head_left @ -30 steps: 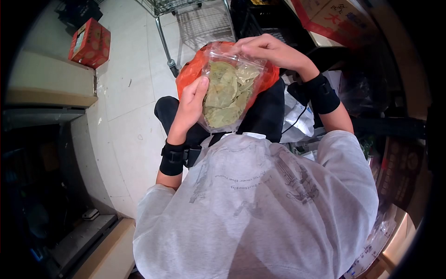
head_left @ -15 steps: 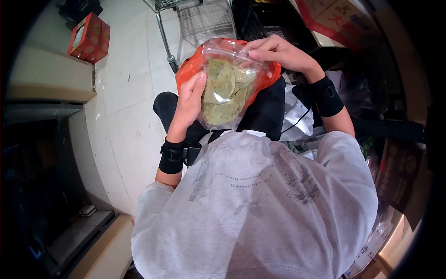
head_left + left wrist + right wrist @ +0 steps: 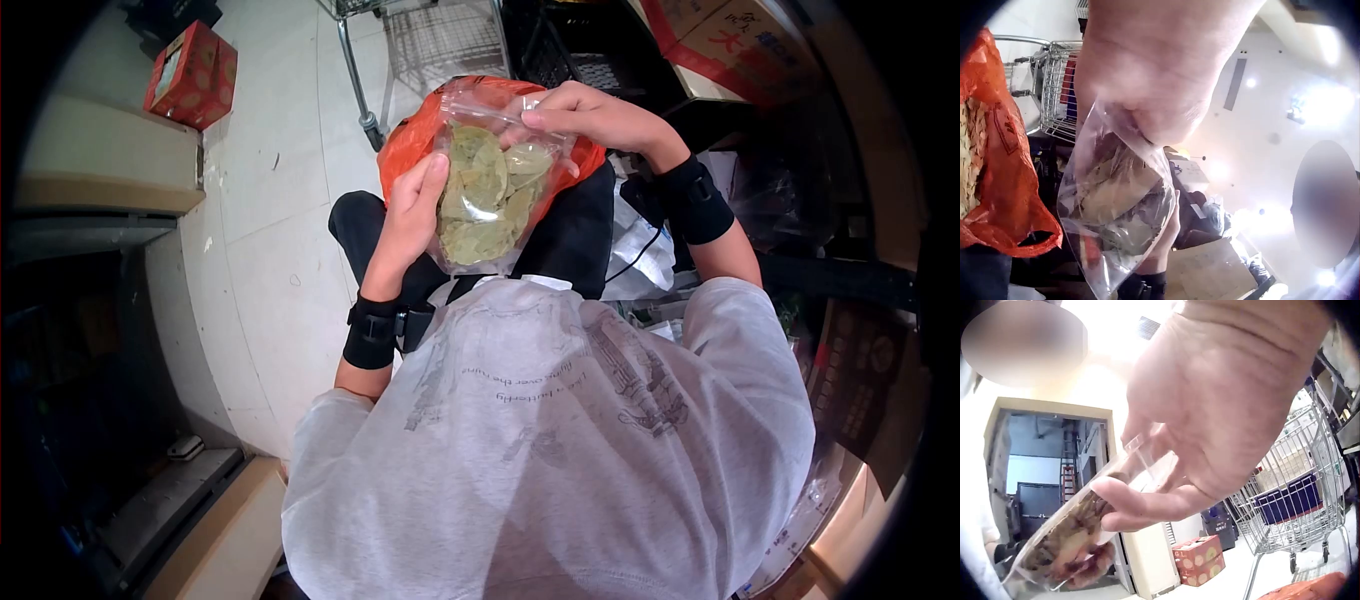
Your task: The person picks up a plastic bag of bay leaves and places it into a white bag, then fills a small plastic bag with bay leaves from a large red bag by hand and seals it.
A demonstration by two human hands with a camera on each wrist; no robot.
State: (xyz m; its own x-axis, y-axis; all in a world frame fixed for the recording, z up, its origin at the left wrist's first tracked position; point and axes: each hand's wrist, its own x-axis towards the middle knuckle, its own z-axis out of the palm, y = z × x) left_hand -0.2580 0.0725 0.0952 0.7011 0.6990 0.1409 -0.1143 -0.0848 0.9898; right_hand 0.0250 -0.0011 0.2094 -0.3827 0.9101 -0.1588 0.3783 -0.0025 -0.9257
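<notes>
A clear zip bag (image 3: 488,200) full of flat, dried green leaves is held upright above the person's lap. The left hand (image 3: 410,215) grips its left side, thumb on the front and fingers behind. At the top right corner, by the zip strip, the right hand (image 3: 605,118) pinches the plastic between thumb and fingers. Seen from the right wrist, the bag (image 3: 1069,544) slants down from the right hand's fingertips. In the left wrist view, the left hand (image 3: 1147,81) hides the upper part of the bag (image 3: 1116,194).
Behind the zip bag lies an orange plastic bag (image 3: 402,155); the left wrist view shows dried leaves (image 3: 969,162) inside it. A metal shopping cart (image 3: 350,60) stands ahead on the tiled floor. A red box (image 3: 195,78) sits at the far left, cardboard boxes (image 3: 740,50) at the right.
The right hand has slid from the middle of the bag's top edge toward its right corner, its thumb now at the zip. The bag has shifted slightly upward. The left hand keeps its grip.
</notes>
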